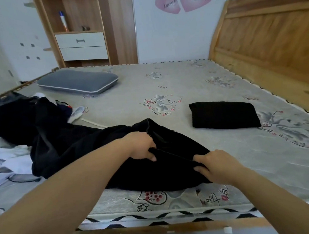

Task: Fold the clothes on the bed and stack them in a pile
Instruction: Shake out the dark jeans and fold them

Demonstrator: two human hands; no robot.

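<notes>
Both hands pinch one edge of a black garment (135, 167) spread low in the centre of the frame on the patterned mattress (184, 88): the left hand (141, 146) grips a fold, the right hand (215, 164) clutches the hem. A folded black garment (223, 114) lies right of centre; unfolded clothes (7, 129) heap at left.

The bed (194, 87) with its printed mattress fills the frame. On it lie a grey pillow (78, 83) at upper left, a folded black garment (223, 115) at centre right, an unfolded black garment (100, 149) at lower centre, and rumpled clothes (8, 140) at left.
</notes>
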